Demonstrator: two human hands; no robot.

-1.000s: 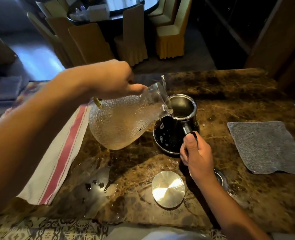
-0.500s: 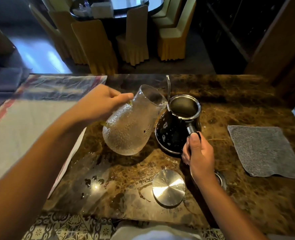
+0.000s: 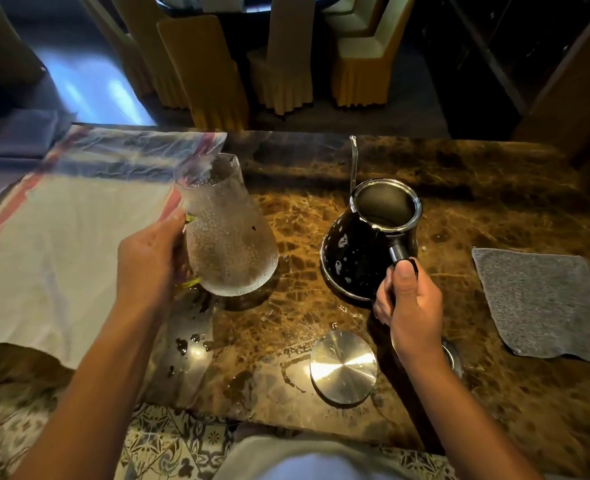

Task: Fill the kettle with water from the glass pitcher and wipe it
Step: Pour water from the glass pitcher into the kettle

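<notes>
Pitcher (image 3: 229,233) upright beside striped towel (image 3: 61,244) edge, my left hand (image 3: 148,265) gripping its handle. Right hand (image 3: 411,306) grips handle of open black kettle (image 3: 366,244); bare marble (image 3: 297,271) between them. Lid (image 3: 343,367) near front edge.

Hands: two in shot, the left hand (image 3: 148,265) and the right hand (image 3: 413,306).
Pitchers: one, a textured glass pitcher (image 3: 227,237).
Kettles: one, a black kettle (image 3: 366,247) with a single thin spout (image 3: 353,161).
Lids: one round metal lid (image 3: 343,367) lying flat.
Cloths: two on the counter, a grey cloth (image 3: 546,303) on the right and a white red-striped towel (image 3: 61,244) on the left.
Counters: one, the brown marble counter (image 3: 477,188).
Chairs: at least four yellow-covered chairs (image 3: 210,71) beyond the counter; more may sit in the dark.
Metal object behind the right wrist: one, mostly hidden (image 3: 452,355).
</notes>
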